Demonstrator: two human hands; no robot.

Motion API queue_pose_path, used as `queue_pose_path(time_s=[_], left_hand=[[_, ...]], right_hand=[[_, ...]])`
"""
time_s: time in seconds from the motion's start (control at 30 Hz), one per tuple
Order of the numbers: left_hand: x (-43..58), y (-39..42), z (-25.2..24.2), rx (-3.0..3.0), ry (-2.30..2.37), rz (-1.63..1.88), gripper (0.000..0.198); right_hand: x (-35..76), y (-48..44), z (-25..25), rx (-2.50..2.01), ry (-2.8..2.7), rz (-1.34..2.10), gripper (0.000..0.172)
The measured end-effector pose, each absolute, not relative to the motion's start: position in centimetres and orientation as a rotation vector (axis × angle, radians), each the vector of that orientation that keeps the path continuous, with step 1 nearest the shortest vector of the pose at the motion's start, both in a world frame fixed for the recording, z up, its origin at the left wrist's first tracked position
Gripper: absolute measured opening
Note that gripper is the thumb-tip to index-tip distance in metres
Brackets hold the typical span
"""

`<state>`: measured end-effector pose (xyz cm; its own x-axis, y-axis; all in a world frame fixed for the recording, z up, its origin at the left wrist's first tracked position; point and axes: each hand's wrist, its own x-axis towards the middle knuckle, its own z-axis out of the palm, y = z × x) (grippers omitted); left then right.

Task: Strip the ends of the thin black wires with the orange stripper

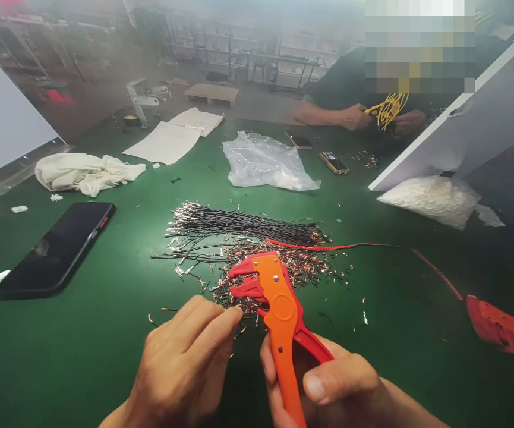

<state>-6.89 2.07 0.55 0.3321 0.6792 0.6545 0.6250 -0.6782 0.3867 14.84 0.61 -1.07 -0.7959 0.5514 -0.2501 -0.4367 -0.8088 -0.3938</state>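
Note:
My right hand (pixel 346 380) is wrapped round the handles of an orange and red wire stripper (pixel 282 315), its jaws pointing up and to the left. Just left of those jaws, my left hand (pixel 185 351) is closed in a pinch; whatever lies between its fingertips is too small or hidden to name. Beyond the tool lies a bundle of black wires (pixel 243 224) with metal terminals at the left end and bare copper at the right. A heap of short copper and black wire scraps (pixel 303 264) is spread in front of the bundle, partly behind the stripper.
A black phone (pixel 58 249) lies at left, with a white cloth (pixel 87 172) behind it. Farther back are paper sheets (pixel 167 141) and a clear plastic bag (pixel 268 160). A red strip (pixel 341 246) runs right toward a red object (pixel 501 324). Across the table, a co-worker's hands (pixel 355 116) hold yellow wires.

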Motion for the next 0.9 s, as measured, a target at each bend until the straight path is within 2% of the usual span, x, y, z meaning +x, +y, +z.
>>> queue_pose_path(time_s=[0.07,0.23,0.47,0.7,0.83,0.9], left_hand=[[-6.8,2.0,0.5,2.527,1.253,1.263,0.026],[-6.8,1.8,0.6,2.564,1.272,1.240,0.022],[-6.6,1.2,0.9,2.552,1.181,1.185,0.015],[-4.6,-0.1,-0.1,2.620,1.149,1.421,0.016],[-3.5,-0.5,-1.3,2.691,0.940,0.956,0.011],[-3.4,-0.5,-1.7,2.666,0.969,0.851,0.012]], right_hand=[[14.6,0.7,-0.8,-0.511,-0.428,2.532,0.039],[14.2,0.6,-0.6,-0.475,-0.445,2.530,0.060],[13.6,0.7,0.1,-0.481,-0.437,2.436,0.055],[13.9,1.2,0.3,-0.589,-0.376,2.273,0.067],[14.0,1.3,0.1,-0.625,-0.395,2.281,0.071],[13.9,1.2,0.1,-0.643,-0.365,2.300,0.072]])
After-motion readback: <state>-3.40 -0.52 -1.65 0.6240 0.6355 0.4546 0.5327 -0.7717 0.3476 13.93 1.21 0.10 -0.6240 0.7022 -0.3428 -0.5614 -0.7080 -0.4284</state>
